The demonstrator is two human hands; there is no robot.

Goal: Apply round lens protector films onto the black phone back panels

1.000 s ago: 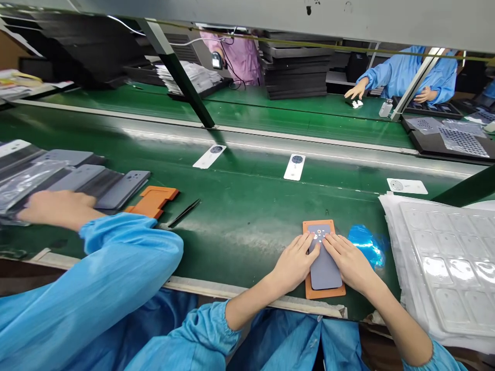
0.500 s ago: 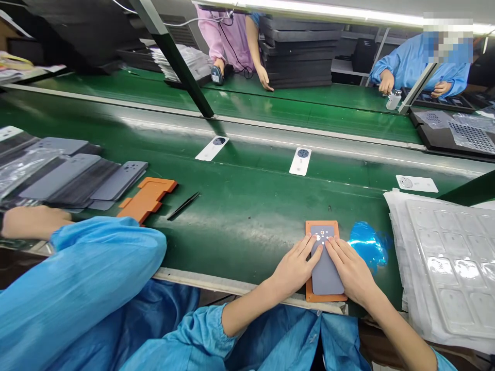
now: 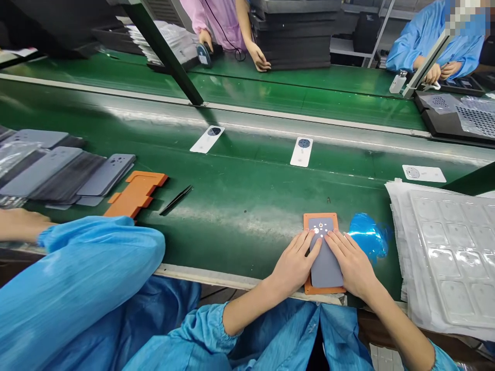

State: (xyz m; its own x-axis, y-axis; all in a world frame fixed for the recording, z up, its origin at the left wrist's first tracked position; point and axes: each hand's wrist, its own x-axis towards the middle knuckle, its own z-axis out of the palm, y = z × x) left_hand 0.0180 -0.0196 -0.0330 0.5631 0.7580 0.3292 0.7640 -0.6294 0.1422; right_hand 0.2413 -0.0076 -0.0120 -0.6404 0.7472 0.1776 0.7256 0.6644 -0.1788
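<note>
A grey phone back panel (image 3: 327,268) with holes near its top lies in an orange fixture (image 3: 308,290) by the front edge of the bench. My left hand (image 3: 292,263) rests on the panel's left side, its fingers stretched toward the holes. From the right, my right hand (image 3: 356,265) lies across the opposite side, fingers extended and fingertips just below the holes. Both hands touch the panel and partly cover its sides. A crumpled blue film (image 3: 367,238) lies just right of the fixture.
Clear plastic trays (image 3: 436,247) are stacked at right. Black tweezers (image 3: 176,200), another orange fixture (image 3: 135,193) and rows of grey panels (image 3: 102,178) lie left, beside a neighbour's blue sleeve (image 3: 96,252). White cards (image 3: 301,152) lie farther back. Co-workers sit across the bench.
My view has shifted slightly, while my hands keep nearly the same place on the panel. Across the bench, the blue-sleeved co-worker's hands have come together, away from the small white bottle.
</note>
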